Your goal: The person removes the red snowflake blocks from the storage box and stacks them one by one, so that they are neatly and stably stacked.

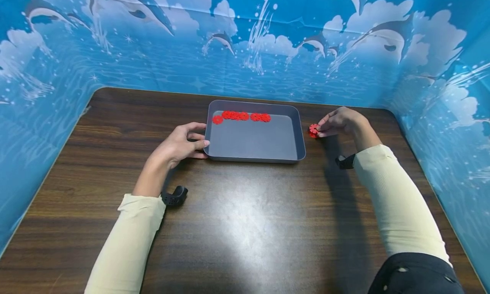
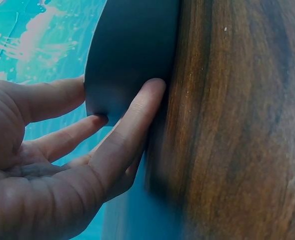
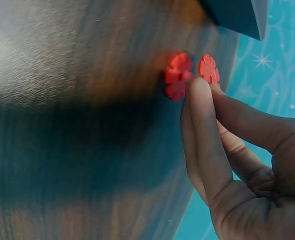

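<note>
My left hand (image 1: pixel 180 144) grips the left wall of a dark grey rectangular tray (image 1: pixel 252 151), thumb at the rim and other fingers along the outside. Up close in the left wrist view, fingertips touch the tray wall (image 2: pixel 132 45) beside the table. Several red notched discs (image 1: pixel 235 115) lie in a row along the tray's far side, one a little apart at the left. Right of the tray, my right hand (image 1: pixel 340 120) pinches a red notched disc (image 3: pixel 208 69) between thumb and fingers. More red notched plastic (image 3: pixel 177 75) lies on the table just beneath it.
The brown wood-grain table (image 1: pixel 245 226) has rounded far corners. A blue curtain (image 1: pixel 245 72) printed with dolphins stands behind it and at both sides. Black bands (image 1: pixel 175 196) are on both wrists.
</note>
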Demonstrator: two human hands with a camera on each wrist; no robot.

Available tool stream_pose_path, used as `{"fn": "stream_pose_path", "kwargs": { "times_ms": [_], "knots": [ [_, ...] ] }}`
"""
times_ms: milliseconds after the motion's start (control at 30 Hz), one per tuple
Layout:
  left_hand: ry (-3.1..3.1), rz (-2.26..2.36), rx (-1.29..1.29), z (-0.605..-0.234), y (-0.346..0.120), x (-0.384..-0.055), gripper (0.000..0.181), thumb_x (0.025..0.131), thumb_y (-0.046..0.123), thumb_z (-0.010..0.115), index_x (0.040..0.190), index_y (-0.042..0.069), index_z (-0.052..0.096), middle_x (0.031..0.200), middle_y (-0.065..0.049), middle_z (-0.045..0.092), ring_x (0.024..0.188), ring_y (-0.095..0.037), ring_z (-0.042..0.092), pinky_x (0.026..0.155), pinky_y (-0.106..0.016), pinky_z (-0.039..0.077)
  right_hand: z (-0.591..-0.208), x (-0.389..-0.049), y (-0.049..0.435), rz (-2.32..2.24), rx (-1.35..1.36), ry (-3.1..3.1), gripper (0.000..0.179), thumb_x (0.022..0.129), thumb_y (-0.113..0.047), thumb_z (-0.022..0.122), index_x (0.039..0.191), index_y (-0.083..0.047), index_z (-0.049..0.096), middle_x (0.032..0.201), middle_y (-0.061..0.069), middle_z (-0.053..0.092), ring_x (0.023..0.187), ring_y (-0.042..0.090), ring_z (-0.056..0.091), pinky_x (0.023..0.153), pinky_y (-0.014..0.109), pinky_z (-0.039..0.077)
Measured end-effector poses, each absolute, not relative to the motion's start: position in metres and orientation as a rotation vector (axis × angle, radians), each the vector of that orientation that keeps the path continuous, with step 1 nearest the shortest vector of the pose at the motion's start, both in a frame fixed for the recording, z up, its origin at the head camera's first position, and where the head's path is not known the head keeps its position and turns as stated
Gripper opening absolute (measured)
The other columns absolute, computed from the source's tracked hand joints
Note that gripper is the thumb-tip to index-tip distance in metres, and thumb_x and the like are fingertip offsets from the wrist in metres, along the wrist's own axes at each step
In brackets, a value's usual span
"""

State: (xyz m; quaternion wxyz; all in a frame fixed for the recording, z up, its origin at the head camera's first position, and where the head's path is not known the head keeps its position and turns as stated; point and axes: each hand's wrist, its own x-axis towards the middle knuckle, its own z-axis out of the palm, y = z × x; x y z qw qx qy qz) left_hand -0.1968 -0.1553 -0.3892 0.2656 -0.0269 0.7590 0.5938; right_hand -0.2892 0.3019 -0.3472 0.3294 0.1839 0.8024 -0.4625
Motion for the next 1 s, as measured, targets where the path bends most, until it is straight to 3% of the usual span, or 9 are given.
{"fn": "stream_pose_path", "kwargs": {
  "times_ms": [400, 800, 900, 1000],
  "knots": [
    [2.040, 1.616, -0.080, -0.392, -0.157, -0.197, 0.069, 0.111, 0.007, 0.060, 0.172, 0.014, 0.027, 0.159, -0.028, 0.045, 0.123, -0.041, 0.069, 0.093, -0.036, 0.069, -0.354, -0.284, 0.300, -1.188, 0.535, 2.145, 0.019, 0.109, 0.009, 0.049, 0.114, 0.007, 0.068, 0.088, 0.009, 0.072, 0.076, 0.018, 0.078, 0.091, 0.038, 0.069],
    [2.043, 1.616, -0.080, -0.391, -0.160, -0.197, 0.069, 0.111, 0.007, 0.059, 0.172, 0.014, 0.027, 0.159, -0.028, 0.045, 0.125, -0.040, 0.068, 0.094, -0.036, 0.068, -0.325, -0.297, 0.262, -1.237, 0.446, 2.214, 0.008, 0.106, 0.001, 0.066, 0.109, 0.003, 0.073, 0.088, 0.005, 0.078, 0.077, 0.016, 0.078, 0.089, 0.035, 0.070],
    [2.049, 1.612, -0.079, -0.391, -0.158, -0.196, 0.068, 0.111, 0.007, 0.058, 0.171, 0.014, 0.028, 0.158, -0.027, 0.045, 0.128, -0.041, 0.066, 0.094, -0.037, 0.069, -0.319, -0.300, 0.244, -1.252, 0.445, 2.244, 0.012, 0.105, -0.002, 0.068, 0.114, 0.003, 0.074, 0.088, 0.004, 0.078, 0.078, 0.017, 0.079, 0.088, 0.035, 0.070],
    [2.043, 1.622, -0.068, -0.391, -0.155, -0.196, 0.067, 0.111, 0.006, 0.058, 0.171, 0.013, 0.029, 0.156, -0.028, 0.046, 0.127, -0.040, 0.066, 0.094, -0.038, 0.069, -0.317, -0.302, 0.226, -1.237, 0.423, 2.247, 0.026, 0.105, -0.006, 0.069, 0.130, 0.003, 0.071, 0.091, 0.004, 0.079, 0.079, 0.016, 0.079, 0.090, 0.036, 0.069]
  ]
}}
